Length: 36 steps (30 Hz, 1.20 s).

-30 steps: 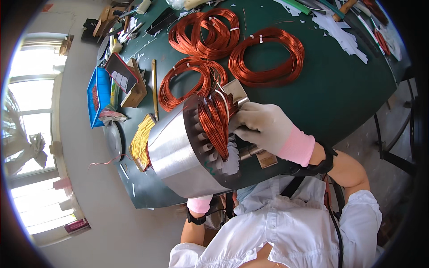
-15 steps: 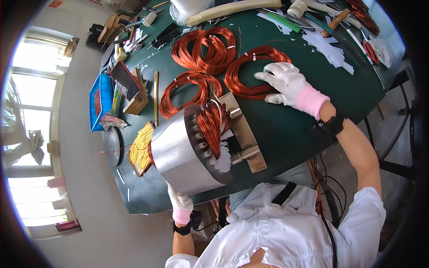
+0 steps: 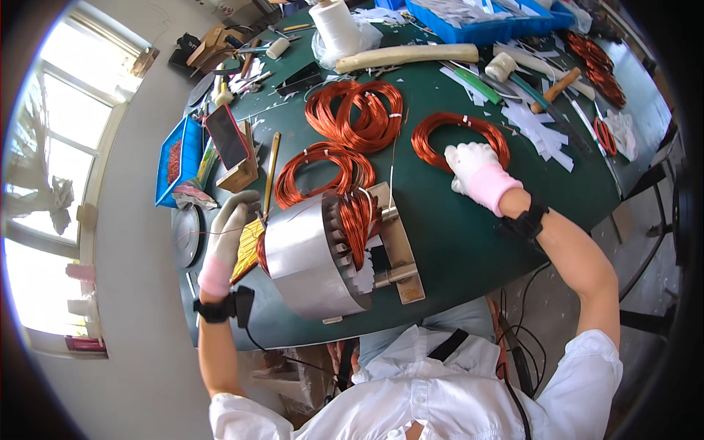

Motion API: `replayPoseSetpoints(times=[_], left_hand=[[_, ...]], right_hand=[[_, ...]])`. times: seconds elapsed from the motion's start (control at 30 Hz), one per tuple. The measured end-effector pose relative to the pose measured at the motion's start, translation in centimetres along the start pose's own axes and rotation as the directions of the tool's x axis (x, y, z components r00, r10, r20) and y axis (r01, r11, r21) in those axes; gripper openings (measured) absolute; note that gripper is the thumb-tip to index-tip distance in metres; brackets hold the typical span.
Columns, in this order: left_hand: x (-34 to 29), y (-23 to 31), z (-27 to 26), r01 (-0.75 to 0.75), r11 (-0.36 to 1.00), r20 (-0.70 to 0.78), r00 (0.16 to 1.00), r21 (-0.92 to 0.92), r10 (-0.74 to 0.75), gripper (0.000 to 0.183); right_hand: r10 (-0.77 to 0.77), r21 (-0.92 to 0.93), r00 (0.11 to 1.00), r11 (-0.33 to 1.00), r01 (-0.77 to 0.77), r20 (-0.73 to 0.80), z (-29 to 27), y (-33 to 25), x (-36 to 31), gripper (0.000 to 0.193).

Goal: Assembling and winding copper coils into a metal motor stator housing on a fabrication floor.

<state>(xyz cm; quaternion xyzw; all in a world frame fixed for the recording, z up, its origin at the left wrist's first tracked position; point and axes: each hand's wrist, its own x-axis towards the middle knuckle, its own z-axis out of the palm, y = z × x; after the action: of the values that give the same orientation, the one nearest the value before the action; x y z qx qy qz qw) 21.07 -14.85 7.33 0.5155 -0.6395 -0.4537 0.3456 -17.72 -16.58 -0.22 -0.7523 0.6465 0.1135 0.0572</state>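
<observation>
Head view: left hand (image 3: 231, 231) unclenched beside silver cylinder (image 3: 304, 257), right hand (image 3: 477, 172) seemingly gripping copper-coloured coil (image 3: 425, 141).

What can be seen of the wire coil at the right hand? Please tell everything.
The wire coil is a roughly oval ring of thin, shiny, red-brown, copper-looking strands, with white ties on its far side. It appears to rest on the green table, right of the other coils. The right hand covers part of its near edge; its grip is unclear.
</observation>
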Motion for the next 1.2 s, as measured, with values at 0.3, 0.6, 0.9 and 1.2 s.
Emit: replayPoseSetpoints(times=[0.3,0.6,0.9,1.2], left_hand=[[7.7,-4.2,0.3,0.028,0.617,0.143,0.964,0.786,-0.225,0.071],[11.1,-7.4,2.1,0.047,0.686,0.068,0.988,0.726,-0.139,0.056],[16.5,-6.4,7.8,-0.085,0.624,0.172,0.982,0.776,-0.081,0.053],[15.5,-7.7,5.9,0.029,0.659,0.044,0.995,0.752,-0.094,0.047]], right_hand=[[-0.053,0.259,0.874,0.945,0.201,-0.482,3.0,2.2,-2.3,0.026],[0.048,0.633,0.913,0.736,0.242,-0.405,2.4,1.4,-0.9,0.027],[0.147,0.763,0.91,0.605,0.229,-0.389,2.5,1.2,0.5,0.026],[0.094,0.82,0.863,0.374,0.432,-0.497,2.4,-1.6,1.6,0.022]])
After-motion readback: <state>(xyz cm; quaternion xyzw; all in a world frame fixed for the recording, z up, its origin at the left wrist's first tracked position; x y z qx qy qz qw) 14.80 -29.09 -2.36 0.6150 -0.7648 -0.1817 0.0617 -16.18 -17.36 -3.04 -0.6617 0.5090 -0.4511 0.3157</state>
